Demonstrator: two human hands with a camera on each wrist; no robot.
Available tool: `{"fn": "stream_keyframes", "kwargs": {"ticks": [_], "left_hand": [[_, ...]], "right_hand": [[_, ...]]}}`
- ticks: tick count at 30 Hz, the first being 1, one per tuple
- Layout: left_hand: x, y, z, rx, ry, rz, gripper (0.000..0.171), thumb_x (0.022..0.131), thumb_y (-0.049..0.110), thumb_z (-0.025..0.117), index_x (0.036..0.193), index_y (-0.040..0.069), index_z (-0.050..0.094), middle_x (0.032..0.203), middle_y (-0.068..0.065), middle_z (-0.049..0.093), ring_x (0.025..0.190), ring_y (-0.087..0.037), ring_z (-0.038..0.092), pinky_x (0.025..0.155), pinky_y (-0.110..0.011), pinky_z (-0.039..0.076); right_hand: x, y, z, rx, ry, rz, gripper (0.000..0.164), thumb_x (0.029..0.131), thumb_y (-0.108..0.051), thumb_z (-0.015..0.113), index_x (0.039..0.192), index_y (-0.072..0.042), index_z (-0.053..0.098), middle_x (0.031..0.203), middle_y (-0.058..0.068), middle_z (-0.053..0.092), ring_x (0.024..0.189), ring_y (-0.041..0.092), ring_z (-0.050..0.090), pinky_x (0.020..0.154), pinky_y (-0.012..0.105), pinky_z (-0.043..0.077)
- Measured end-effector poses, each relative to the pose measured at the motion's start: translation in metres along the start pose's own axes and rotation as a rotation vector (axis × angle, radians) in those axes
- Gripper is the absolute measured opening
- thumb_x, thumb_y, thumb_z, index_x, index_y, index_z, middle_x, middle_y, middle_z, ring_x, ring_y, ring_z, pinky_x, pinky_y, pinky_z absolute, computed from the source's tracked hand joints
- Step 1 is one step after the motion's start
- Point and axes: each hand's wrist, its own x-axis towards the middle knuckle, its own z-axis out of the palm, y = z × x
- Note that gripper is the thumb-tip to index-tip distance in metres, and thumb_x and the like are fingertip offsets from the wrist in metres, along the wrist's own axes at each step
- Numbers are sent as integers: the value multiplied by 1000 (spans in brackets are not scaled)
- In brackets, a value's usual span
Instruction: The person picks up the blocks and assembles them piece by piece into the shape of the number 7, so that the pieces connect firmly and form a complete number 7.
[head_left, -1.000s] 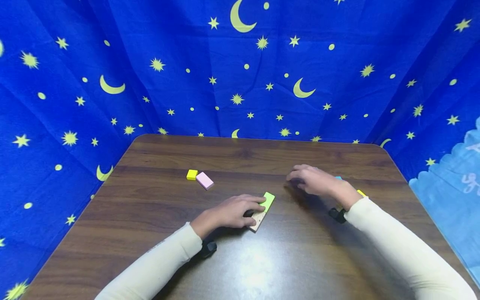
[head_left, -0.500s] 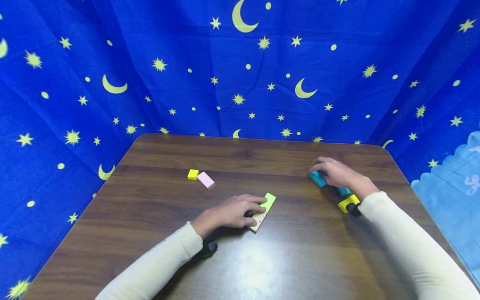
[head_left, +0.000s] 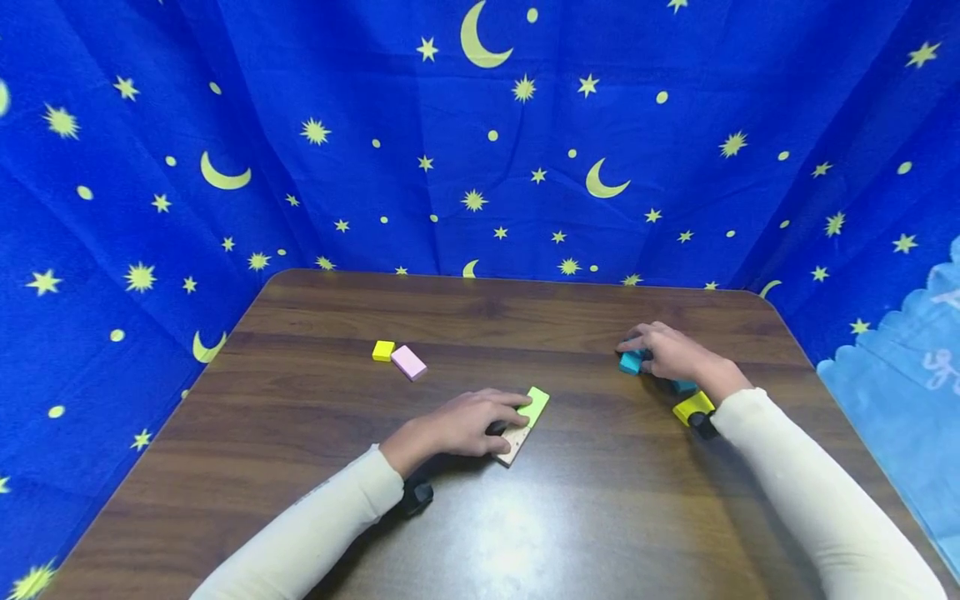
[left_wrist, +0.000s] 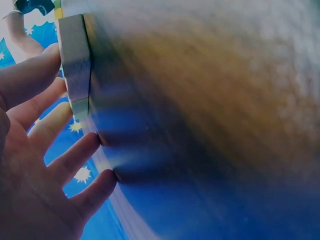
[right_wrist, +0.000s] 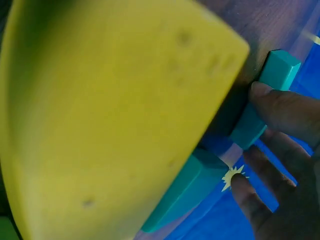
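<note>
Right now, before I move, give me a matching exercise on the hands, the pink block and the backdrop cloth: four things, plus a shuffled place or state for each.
Things:
1. Left hand
2. Right hand
3. Pink block
4. Backdrop cloth

Places and states:
A. Beside a small yellow block
B. Patterned with moons and stars
C. Grips a teal block
D. Touches a light green block

Pairs: 1-D, 2-C, 3-A, 4-B
</note>
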Motion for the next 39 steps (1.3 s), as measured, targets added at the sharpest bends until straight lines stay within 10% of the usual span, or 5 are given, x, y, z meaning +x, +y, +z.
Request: {"fn": "stream_keyframes", "kwargs": {"ticks": [26,39], "left_hand": [[1,0,-1,-23,-21,-16,44,92,25,68,135,18,62,159,4,41,146,-25,40,117,-53,36],[-1,1,-2,-46,-16,-22,43,92,24,69,134,18,63,159,3,41,146,-26,40,117,-54,35]], "right_hand": [[6,3,1,62,39,-3,39,83,10,64,119,-3,71,124,21,66,117,43,61,96,57,51],[32,-30,-9,48,-13,-29,39,86,8,62,121,-6,71,134,27,60,127,48,54,103,61,46]]}}
